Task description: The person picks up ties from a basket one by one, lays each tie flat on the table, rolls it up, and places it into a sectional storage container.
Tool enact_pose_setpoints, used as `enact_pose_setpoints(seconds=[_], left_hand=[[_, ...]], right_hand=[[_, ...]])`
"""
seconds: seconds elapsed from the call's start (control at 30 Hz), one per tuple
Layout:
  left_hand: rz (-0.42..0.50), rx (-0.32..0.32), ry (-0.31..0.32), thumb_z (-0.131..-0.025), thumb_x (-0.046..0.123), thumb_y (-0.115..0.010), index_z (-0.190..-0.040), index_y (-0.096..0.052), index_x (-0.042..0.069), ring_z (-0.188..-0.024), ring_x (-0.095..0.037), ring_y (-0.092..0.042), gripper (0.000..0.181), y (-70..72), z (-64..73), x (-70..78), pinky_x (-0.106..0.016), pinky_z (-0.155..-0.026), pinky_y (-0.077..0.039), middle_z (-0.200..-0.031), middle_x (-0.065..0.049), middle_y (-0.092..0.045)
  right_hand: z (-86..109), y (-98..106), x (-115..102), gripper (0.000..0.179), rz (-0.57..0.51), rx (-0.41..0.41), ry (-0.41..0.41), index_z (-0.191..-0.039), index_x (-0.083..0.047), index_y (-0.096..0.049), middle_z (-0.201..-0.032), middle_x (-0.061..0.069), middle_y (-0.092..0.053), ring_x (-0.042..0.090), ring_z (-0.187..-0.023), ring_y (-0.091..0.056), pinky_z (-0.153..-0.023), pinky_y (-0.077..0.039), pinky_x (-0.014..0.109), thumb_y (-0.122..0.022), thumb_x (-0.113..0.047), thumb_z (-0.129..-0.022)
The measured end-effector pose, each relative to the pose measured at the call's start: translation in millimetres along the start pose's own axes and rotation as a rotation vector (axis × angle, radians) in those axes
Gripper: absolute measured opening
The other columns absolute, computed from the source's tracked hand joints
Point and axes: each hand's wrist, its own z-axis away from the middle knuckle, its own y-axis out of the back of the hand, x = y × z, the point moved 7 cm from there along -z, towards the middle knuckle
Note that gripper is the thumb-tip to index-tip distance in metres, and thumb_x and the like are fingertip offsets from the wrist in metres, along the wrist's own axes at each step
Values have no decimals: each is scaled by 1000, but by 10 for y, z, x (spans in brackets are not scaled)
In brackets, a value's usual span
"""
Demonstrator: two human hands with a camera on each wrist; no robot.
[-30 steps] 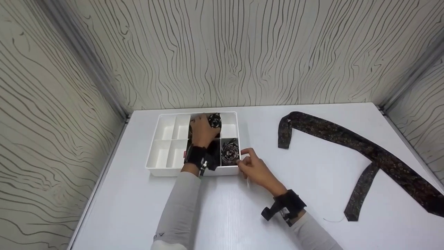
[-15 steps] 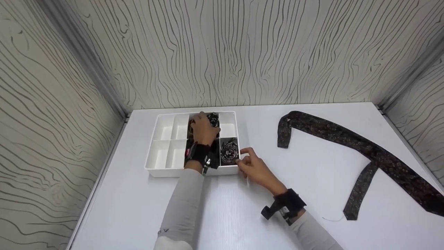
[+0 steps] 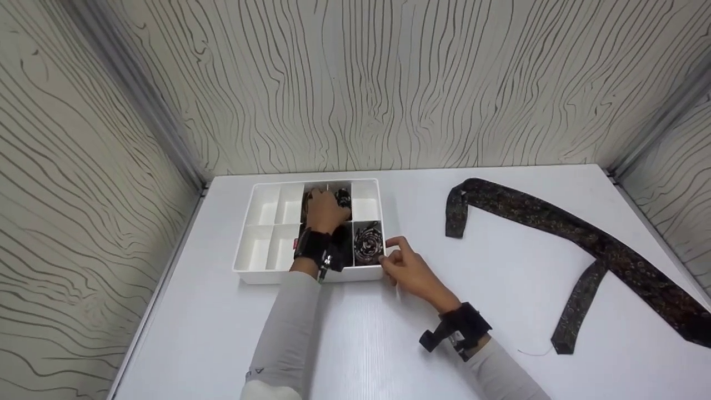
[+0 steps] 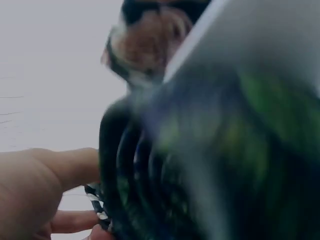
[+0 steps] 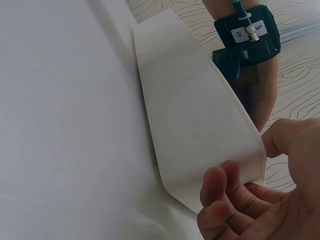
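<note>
A white divided box sits on the table. My left hand reaches into its back row, holding a black-and-white rolled necktie with fingers bent down and mostly hidden. In the left wrist view, the hand lies against dark coils, which are blurred. Another rolled necktie fills the front right compartment. At that corner my right hand grips the box; the right wrist view shows the thumb at the rim and the fingers along the outer wall.
A dark patterned necktie lies unrolled and bent across the right of the table, one loose thread at its narrow tip. More dark contents show beside my left wrist. Wood-grain panels rise behind and at both sides.
The black-and-white roll under my left hand sits lower in its compartment. That hand and wrist have shifted slightly, while the right hand has kept its hold on the corner.
</note>
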Motion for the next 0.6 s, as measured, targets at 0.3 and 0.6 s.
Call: enact_pose_setpoints(seconds=[0.3, 0.6], left_hand=[[119, -84, -56, -87, -7, -60, -118, -71, -16, -103, -41, -67, 35, 150, 66, 96, -52, -87, -60, -130, -33, -63], [203, -125, -140, -95, 0, -62, -128, -70, -12, -123, -42, -66, 35, 240, 198, 85, -52, -107, -54, -130, -28, -70]], right_hand=[[22, 25, -15, 41, 25, -8, 9, -141, -4, -47, -82, 9, -68, 26, -68, -65, -62, -46, 25, -61, -23, -107], [156, 418, 53, 41, 257, 65, 63, -135, 1, -60, -111, 17, -70, 25, -87, -67, -77, -54, 36, -67, -27, -105]])
